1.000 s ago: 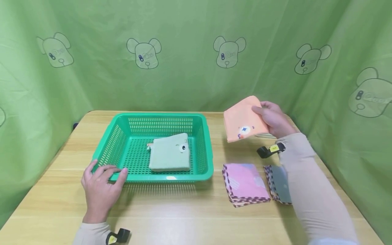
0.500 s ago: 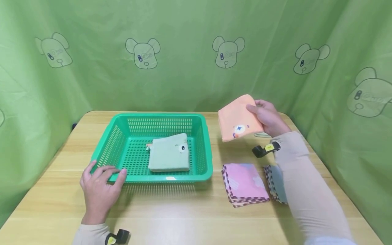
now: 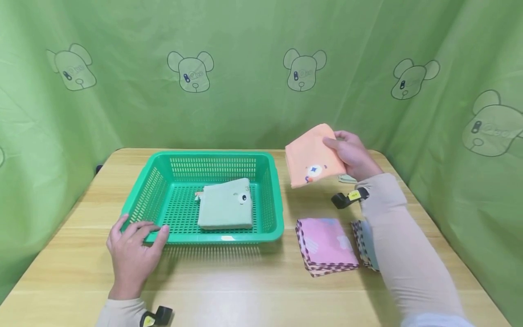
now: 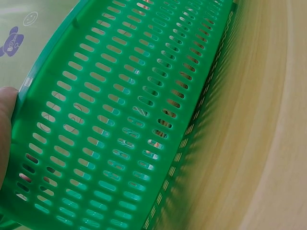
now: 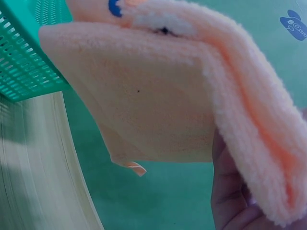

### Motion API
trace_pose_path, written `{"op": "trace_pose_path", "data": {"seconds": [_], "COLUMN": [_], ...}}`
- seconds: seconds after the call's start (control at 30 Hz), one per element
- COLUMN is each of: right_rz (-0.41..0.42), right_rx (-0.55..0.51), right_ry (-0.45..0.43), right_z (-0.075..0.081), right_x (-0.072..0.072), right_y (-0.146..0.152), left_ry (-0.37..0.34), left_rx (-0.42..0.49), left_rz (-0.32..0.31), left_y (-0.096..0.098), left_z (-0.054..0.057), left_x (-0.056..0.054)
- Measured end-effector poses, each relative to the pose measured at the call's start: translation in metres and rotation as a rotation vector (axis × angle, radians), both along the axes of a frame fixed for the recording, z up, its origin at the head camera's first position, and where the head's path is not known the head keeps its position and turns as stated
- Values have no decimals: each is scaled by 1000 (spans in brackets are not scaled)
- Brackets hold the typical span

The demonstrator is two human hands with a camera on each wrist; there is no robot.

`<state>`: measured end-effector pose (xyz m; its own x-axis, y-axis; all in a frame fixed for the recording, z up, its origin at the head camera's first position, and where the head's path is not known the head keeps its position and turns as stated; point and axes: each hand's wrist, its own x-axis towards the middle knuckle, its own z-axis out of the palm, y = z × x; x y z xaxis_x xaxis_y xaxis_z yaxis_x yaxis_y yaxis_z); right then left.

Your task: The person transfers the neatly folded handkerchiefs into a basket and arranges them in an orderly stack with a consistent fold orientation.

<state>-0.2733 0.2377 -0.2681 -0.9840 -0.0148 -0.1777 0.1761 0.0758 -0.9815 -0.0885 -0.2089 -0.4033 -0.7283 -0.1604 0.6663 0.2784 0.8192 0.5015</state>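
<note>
My right hand [image 3: 353, 154] pinches a folded peach hand towel [image 3: 312, 156] near its right edge, thumb on top. The towel is raised above the table just right of the green plastic basket [image 3: 222, 237], its embroidered animal face showing. In the right wrist view the towel's [image 5: 158, 100] plush fold and a small hanging loop show, with fingers beneath. My left hand [image 3: 135, 254] holds the basket's near left corner, fingers bent over the rim. In the left wrist view the thumb [image 4: 6, 124] lies at that rim. A folded pale green towel [image 3: 224, 209] lies inside the basket.
On the wooden table [image 3: 229, 290], a folded pink cloth [image 3: 327, 243] with checked edging lies right of the basket. A grey-green folded cloth [image 3: 367, 245] is partly behind the right forearm. Another pale cloth [image 3: 346, 179] peeks out under the right hand. Green curtains [image 3: 249, 118] surround the table.
My right hand has moved left with the peach towel, bringing it closer to the basket and slightly higher. The left hand has stayed at the basket's corner.
</note>
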Motion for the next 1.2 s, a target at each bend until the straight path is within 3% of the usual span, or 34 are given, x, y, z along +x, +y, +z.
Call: {"op": "trace_pose_path", "data": {"seconds": [0.4,1.2], "right_rz": [18,53], "right_rx": [3,-55], "right_ry": [-11,-2], "right_z": [3,2], "right_x": [-2,-1], "right_y": [-11,-33], "left_ry": [-38,-17], "left_rx": [-2,3], "left_rz": [5,-4], "left_y": [-1,-1], "left_z": [-1,0], "left_x": [1,0]}}
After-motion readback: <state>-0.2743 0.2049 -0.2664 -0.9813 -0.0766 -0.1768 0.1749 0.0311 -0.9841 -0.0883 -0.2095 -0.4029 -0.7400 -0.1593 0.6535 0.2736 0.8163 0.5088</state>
